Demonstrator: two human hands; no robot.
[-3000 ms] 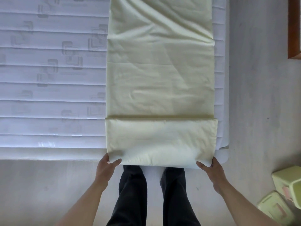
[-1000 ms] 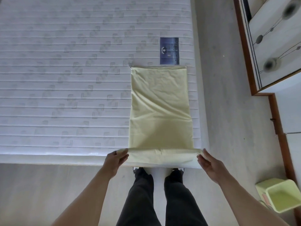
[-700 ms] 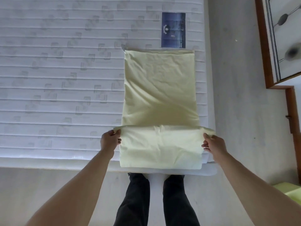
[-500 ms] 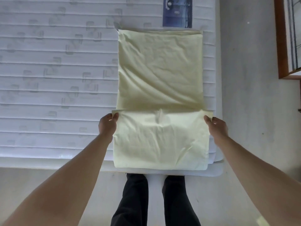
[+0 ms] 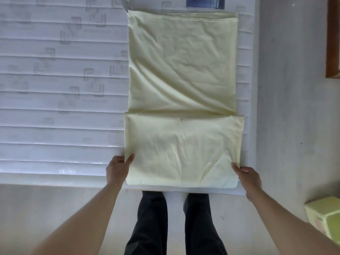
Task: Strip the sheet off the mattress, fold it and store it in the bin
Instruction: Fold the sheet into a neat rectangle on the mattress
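A pale yellow sheet [image 5: 182, 61] lies folded into a long strip on the bare white mattress [image 5: 55, 89], near its right edge. The strip's near end is doubled over into a thicker flap that reaches the mattress's front edge. My left hand [image 5: 117, 168] pinches the flap's left side near the front corner. My right hand [image 5: 246, 174] grips the flap's right front corner. A light green bin [image 5: 325, 216] stands on the floor at the lower right, partly cut off by the frame.
Grey floor runs along the right of the mattress and under my feet [image 5: 174, 218]. A brown wooden furniture edge [image 5: 331, 43] stands at the upper right. A dark blue label [image 5: 202, 2] sits on the mattress beyond the sheet's far end.
Both hands carried the sheet's near end forward and laid it over the strip, then slid back to the flap's front corners. The view has tilted closer to the sheet.
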